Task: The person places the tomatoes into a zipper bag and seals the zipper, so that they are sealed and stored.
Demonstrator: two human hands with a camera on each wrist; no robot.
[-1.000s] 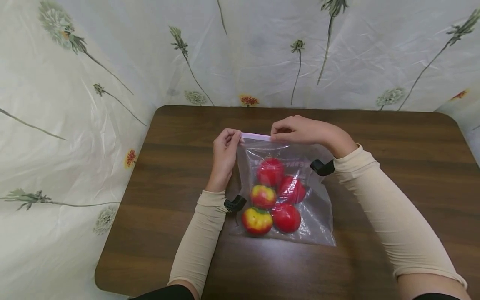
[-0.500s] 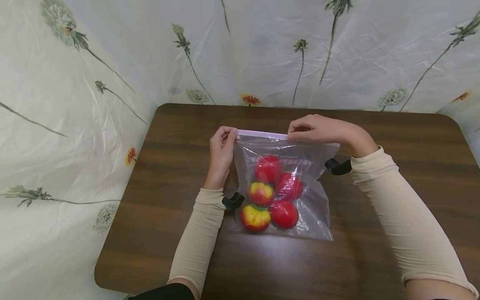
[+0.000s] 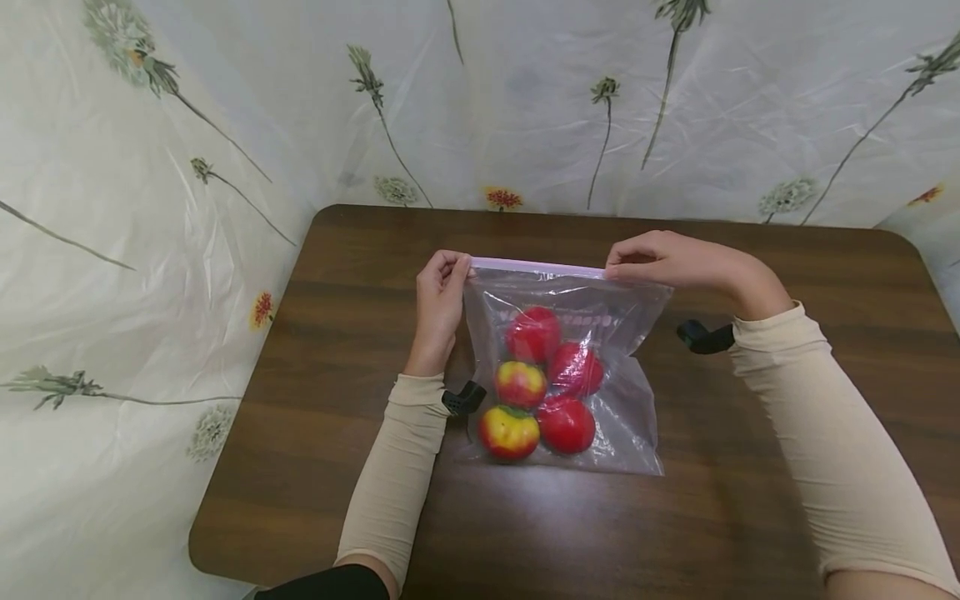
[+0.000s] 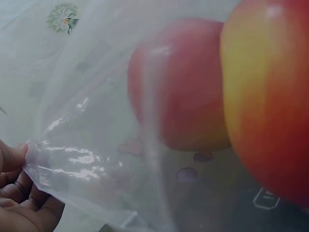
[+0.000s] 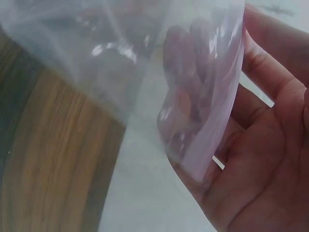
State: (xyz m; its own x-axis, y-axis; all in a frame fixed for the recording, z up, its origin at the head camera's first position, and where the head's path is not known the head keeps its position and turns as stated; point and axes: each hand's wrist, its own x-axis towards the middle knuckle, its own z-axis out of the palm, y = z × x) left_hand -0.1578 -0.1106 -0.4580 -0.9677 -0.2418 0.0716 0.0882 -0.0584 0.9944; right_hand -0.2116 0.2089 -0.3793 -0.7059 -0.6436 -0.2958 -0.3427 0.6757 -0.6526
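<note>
A clear zip bag (image 3: 633, 417) lies on the table in the head view, with several red and red-yellow apples (image 3: 533, 334) inside. Along its top runs a pale pink zip strip (image 3: 536, 267). At the strip's left end, my left hand (image 3: 438, 304) pinches the corner between thumb and fingers. My right hand (image 3: 682, 262) grips the strip near its right end. Close to the left wrist view, two apples (image 4: 181, 84) show through the film. In the right wrist view, some fingers (image 5: 181, 58) of the right hand appear through the clear plastic.
The brown wooden table (image 3: 345, 333) has rounded corners. Behind it and to the left hangs a pale sheet (image 3: 510, 100) printed with flowers. Black wrist cameras (image 3: 464, 398) sit close beside the bag on both beige sleeves.
My right hand has slid rightward along the zip strip, uncovering more of it. My left hand stays on the left corner, and the bag has shifted slightly up in view.
</note>
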